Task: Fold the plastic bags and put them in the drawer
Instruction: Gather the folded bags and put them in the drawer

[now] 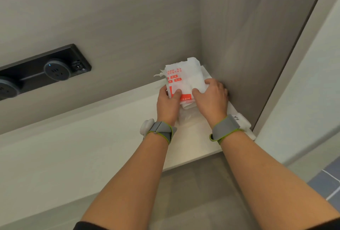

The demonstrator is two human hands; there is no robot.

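A white plastic bag (185,77) with red print stands partly folded in the far right corner of the white countertop (92,147). My left hand (168,103) grips its lower left edge, thumb on the red panel. My right hand (211,97) presses its lower right side against more crumpled white plastic (187,114) lying underneath, between my wrists. Both wrists wear grey bands with green trim. No drawer is in view.
A grey wall panel (239,46) closes the corner on the right. A black socket strip (42,71) with round outlets sits on the back wall at left. The countertop's front edge runs above a grey floor (193,183).
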